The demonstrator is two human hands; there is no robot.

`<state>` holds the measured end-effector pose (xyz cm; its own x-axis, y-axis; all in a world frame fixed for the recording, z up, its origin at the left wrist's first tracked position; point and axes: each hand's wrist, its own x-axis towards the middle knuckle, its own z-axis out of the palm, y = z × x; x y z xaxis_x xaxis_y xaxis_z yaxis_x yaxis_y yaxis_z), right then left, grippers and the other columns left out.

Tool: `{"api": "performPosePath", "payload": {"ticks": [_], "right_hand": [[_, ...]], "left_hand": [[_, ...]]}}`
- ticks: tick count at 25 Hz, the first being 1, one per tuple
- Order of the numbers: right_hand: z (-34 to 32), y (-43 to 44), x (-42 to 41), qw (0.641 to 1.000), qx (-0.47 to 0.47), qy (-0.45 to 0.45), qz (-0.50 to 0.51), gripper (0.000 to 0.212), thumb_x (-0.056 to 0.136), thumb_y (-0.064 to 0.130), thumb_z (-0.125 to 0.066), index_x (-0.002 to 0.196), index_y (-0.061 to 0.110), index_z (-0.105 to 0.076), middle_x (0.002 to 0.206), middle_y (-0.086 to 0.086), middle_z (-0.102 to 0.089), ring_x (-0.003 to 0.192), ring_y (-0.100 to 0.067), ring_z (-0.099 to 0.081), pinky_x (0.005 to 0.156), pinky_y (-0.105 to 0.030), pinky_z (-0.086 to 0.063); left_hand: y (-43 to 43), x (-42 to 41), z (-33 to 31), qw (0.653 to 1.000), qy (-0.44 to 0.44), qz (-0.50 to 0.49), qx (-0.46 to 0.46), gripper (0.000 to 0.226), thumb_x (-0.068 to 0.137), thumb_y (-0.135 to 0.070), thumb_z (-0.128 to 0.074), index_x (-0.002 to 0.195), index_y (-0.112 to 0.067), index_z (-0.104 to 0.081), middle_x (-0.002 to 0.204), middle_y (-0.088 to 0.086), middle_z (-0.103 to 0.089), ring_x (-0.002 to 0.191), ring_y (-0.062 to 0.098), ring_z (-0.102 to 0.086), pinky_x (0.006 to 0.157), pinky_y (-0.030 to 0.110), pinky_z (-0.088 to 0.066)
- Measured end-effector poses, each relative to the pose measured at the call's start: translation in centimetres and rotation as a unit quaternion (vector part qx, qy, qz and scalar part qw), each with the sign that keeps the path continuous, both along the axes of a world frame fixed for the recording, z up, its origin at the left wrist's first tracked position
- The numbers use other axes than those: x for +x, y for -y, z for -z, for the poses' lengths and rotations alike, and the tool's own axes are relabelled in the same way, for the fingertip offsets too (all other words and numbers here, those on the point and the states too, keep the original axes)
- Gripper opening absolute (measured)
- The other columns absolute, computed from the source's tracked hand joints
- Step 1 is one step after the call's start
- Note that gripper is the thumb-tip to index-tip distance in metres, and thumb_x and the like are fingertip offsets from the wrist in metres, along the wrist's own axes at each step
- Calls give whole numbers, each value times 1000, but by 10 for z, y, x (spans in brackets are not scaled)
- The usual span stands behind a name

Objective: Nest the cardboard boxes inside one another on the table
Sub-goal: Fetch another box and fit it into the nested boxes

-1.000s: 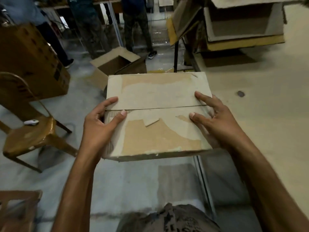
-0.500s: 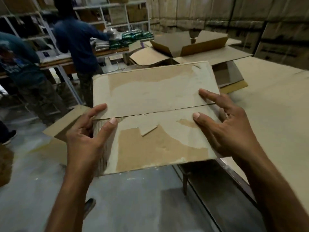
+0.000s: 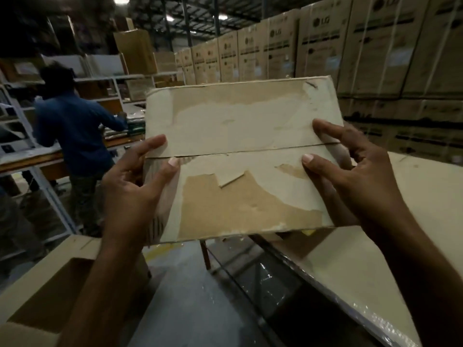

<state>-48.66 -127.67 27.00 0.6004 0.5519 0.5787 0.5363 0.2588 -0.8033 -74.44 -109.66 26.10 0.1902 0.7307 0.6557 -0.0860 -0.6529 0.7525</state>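
A closed cardboard box [image 3: 240, 161] with torn pale paper on its two top flaps is held up in front of me, above the floor and the table's near edge. My left hand [image 3: 135, 191] grips its left end, thumb on the top flap and fingers round the side. My right hand [image 3: 350, 176] grips the right end the same way. The table [image 3: 370, 251], covered in cardboard, lies at the right. An open cardboard box [image 3: 50, 291] sits at the lower left.
A person in a blue shirt [image 3: 75, 131] stands at a bench on the left, back turned. Tall stacks of large printed cartons [image 3: 350, 51] line the back and right. White shelving [image 3: 105, 78] stands behind the bench. Grey floor [image 3: 190, 301] lies below the box.
The box has risen in both hands and my view has tilted up. The open boxes on the table have dropped out of sight behind it. My grip is unchanged.
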Motion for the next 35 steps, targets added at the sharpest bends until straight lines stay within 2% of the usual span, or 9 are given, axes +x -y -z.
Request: {"api": "performPosePath", "payload": {"ticks": [3,8,15,18,23,26,29,32,35], "right_hand": [[-32,-43,22,999,18,14,23,53,89,24,-79,134,45,-63,145,27,-48,104,22,-46,66,3,-45],[-63,-115,60,996,72,31,49,50,91,21,-75,136,41,-63,132,30,-49,110,12,-49,71,-4,-52],[-105,-219,110,987,117,72,81,49,95,20,-72,139,36,-60,146,15,-50,123,-2,-56,80,-15,-58],[-112,-263,134,983,112,91,114,49,96,21,-70,142,33,-58,143,18,-47,128,-5,-53,84,-20,-60],[-103,-331,179,974,78,94,188,49,96,27,-70,141,40,-57,152,9,-44,124,-12,-57,85,-33,-63],[-94,-365,201,963,54,76,254,46,93,32,-71,135,48,-60,147,13,-45,126,-17,-55,91,-41,-60],[-89,-394,216,946,29,37,320,47,94,28,-73,136,45,-62,153,6,-45,127,-16,-50,92,-35,-54],[-84,-414,226,928,-12,8,372,47,92,28,-73,135,44,-62,157,2,-42,134,-21,-44,102,-38,-45],[-78,-430,243,911,-66,-41,405,49,92,21,-74,137,38,-63,161,-1,-39,144,-26,-37,105,-36,-35]], "left_hand": [[-59,30,-32,998,30,39,27,36,93,-31,-71,128,-33,-68,129,-20,-65,119,-5,-63,89,17,-57],[-148,86,-70,992,46,85,86,37,94,-24,-74,130,-25,-68,125,-18,-67,116,-1,-67,88,19,-59],[-270,154,-115,979,70,115,152,41,94,-26,-76,133,-19,-66,128,-14,-66,117,3,-67,89,24,-60],[-324,191,-121,977,71,139,148,44,94,-27,-76,135,-17,-65,131,-11,-64,119,5,-67,89,26,-61],[-413,266,-113,969,74,205,117,43,94,-30,-75,135,-23,-65,136,-6,-64,120,6,-66,88,26,-61],[-465,310,-104,956,45,275,93,43,93,-32,-76,134,-29,-66,141,-3,-61,123,11,-64,89,30,-62],[-503,347,-97,938,7,336,83,44,92,-32,-76,135,-33,-64,141,-7,-58,124,9,-61,88,27,-61],[-535,385,-91,924,-38,375,70,43,91,-35,-78,132,-38,-65,133,-14,-59,121,3,-60,89,22,-55],[-560,427,-76,903,-85,419,37,39,88,-37,-80,126,-40,-70,136,-6,-62,124,12,-60,99,34,-55]]}}
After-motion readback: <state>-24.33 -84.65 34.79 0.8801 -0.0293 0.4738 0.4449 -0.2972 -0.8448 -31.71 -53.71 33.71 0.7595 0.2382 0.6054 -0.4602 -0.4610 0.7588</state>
